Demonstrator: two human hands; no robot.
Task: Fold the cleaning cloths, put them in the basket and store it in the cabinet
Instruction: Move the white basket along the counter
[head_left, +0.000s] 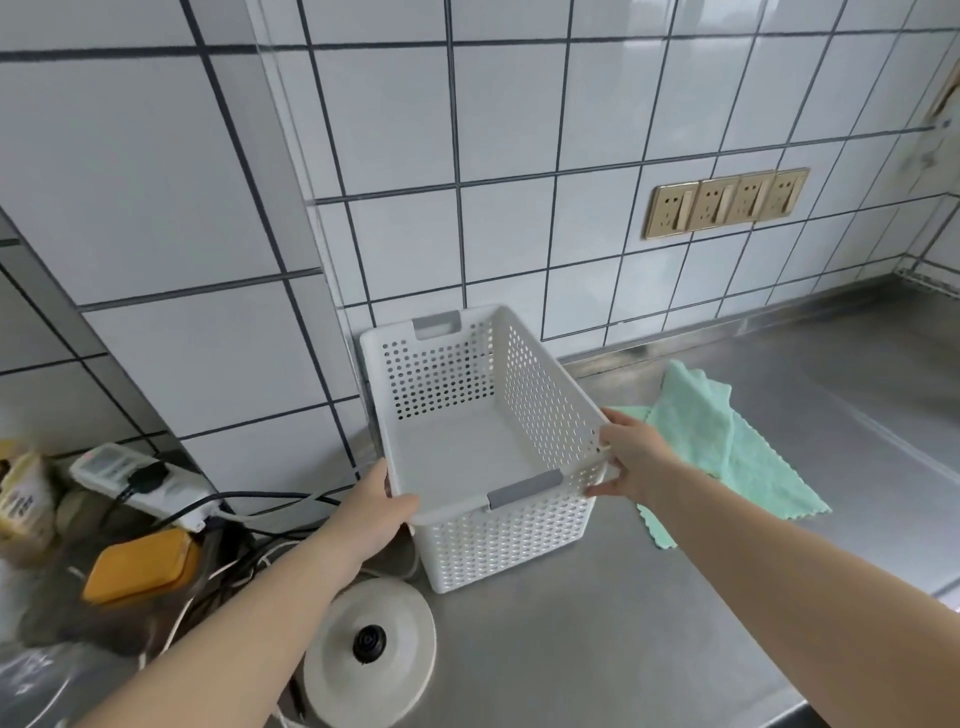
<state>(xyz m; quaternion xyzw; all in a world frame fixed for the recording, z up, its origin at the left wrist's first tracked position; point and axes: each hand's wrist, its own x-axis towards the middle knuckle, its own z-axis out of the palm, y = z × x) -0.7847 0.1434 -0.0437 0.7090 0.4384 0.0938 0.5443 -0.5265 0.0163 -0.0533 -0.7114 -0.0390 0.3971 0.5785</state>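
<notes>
Basket work is just starting: you're gripping the empty white perforated plastic basket on the steel counter with left hand and right hand, mint-green microfibre cloth lying unfolded beside it, storing undone.

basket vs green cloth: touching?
Cannot tell. In the head view the white basket and the right hand gripping its rim cover the green cloth's near edge, so no contact or gap between them shows.
</notes>
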